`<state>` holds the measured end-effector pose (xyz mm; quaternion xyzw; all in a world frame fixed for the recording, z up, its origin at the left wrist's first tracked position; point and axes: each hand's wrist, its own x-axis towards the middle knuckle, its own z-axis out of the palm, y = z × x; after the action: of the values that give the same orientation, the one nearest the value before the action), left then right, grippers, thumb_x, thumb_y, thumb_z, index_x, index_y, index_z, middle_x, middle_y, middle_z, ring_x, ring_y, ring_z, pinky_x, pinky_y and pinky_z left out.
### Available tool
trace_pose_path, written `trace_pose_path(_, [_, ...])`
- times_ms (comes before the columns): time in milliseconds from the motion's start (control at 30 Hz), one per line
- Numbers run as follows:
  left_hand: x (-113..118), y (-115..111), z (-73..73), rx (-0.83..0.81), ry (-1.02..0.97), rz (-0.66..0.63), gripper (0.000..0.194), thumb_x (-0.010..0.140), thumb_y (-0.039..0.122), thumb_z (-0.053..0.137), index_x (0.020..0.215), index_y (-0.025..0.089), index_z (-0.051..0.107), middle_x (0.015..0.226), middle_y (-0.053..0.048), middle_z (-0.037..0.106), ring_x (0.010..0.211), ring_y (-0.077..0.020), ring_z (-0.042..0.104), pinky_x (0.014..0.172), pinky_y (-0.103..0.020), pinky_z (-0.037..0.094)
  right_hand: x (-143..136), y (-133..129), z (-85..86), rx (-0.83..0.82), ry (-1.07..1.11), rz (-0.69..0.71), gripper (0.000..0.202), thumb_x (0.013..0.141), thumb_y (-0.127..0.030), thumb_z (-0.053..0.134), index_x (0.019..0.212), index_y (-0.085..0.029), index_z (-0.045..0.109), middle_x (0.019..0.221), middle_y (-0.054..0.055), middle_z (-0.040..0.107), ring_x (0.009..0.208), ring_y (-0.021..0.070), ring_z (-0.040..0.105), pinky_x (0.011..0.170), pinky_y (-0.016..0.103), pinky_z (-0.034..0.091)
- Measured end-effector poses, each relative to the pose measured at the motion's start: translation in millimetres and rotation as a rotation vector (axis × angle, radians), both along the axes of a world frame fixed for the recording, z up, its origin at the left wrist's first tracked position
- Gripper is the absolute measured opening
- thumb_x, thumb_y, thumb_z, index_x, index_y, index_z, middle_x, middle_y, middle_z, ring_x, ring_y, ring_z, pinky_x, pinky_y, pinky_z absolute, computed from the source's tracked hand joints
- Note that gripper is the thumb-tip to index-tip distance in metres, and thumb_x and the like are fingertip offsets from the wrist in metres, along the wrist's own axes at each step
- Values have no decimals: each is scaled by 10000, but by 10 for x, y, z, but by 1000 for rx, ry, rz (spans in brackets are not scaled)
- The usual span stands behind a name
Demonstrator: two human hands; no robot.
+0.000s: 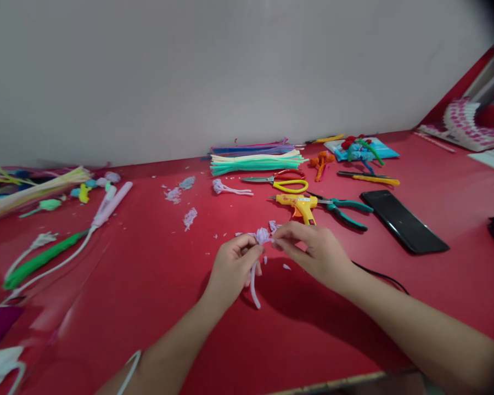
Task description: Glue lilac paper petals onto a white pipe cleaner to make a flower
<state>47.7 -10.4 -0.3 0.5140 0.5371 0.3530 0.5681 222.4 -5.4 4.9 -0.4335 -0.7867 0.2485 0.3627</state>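
Between my hands is a lilac pipe-cleaner flower [262, 236] with a fluffy head and a stem hanging down. My left hand [234, 263] is closed around it just below the head. Thumb and fingers of my right hand [313, 249] pinch a small lilac piece [271, 240] at the head's right side; whether that piece is joined to the head I cannot tell. Small lilac scraps [287, 267] lie on the red table under my hands. Another lilac pipe-cleaner flower [218, 187] rests beyond, its stems pointing right.
Past my right hand lie a yellow glue gun [298, 203], scissors [290, 184], teal pliers [349, 208] and a black phone [403, 219]. Bundled pipe cleaners [255, 162] line the wall. On the left are a pink corded tool [111, 206], a green stick [45, 260] and more pipe cleaners [37, 192].
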Motion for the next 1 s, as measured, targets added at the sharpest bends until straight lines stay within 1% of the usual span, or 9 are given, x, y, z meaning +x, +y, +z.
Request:
trace_pose_path(100, [-5, 2, -16, 1, 10, 3, 174, 780, 270, 533, 641, 175, 492, 411, 61, 512, 273, -31, 326, 301, -141, 229, -8, -5, 2, 35, -14, -36, 65, 838, -196, 526, 841, -199, 592, 729, 3, 637, 638, 112, 573, 592, 213, 419])
trace_pose_path(300, [-4, -7, -32, 1, 24, 0, 142, 777, 245, 509, 652, 177, 510, 404, 65, 505, 273, -32, 324, 297, -138, 226, -27, -7, 29, 84, -39, 20, 90, 839, -162, 510, 825, -185, 596, 732, 13, 581, 639, 108, 511, 582, 220, 376])
trace_pose_path(400, [7, -20, -10, 6, 42, 6, 143, 766, 227, 498, 632, 179, 502, 405, 64, 502, 278, -34, 326, 302, -141, 228, -32, -12, 28, 75, -56, 16, 93, 839, -154, 506, 821, -181, 594, 714, 8, 559, 626, 106, 488, 574, 221, 361])
trace_pose_path(600, [23, -39, 34, 22, 70, 26, 154, 745, 218, 502, 596, 182, 492, 404, 67, 480, 291, -39, 321, 322, -150, 235, -43, -15, 10, 80, -73, -10, 95, 839, -163, 499, 803, -187, 584, 709, 5, 559, 621, 107, 487, 559, 219, 349])
trace_pose_path(733, [15, -48, 37, 35, 94, 13, 150, 737, 203, 495, 589, 184, 490, 420, 67, 471, 315, -42, 313, 341, -155, 243, -45, -11, 2, 109, -76, -18, 103, 840, -164, 493, 788, -186, 579, 706, 7, 566, 616, 106, 495, 560, 220, 350])
trace_pose_path(833, [9, -57, 40, 90, 145, 6, 152, 734, 190, 493, 582, 181, 490, 445, 68, 470, 345, -41, 315, 373, -160, 259, -41, -12, -2, 135, -82, -13, 93, 843, -169, 493, 802, -186, 574, 701, 6, 561, 616, 106, 496, 561, 218, 351])
trace_pose_path(1000, [7, -76, 50, 225, 263, -5, 171, 747, 191, 489, 577, 178, 499, 481, 49, 480, 449, -74, 397, 441, -178, 303, -39, -24, -16, 179, -98, 13, 105, 865, -187, 471, 819, -180, 565, 737, 19, 581, 651, 115, 520, 606, 226, 371])
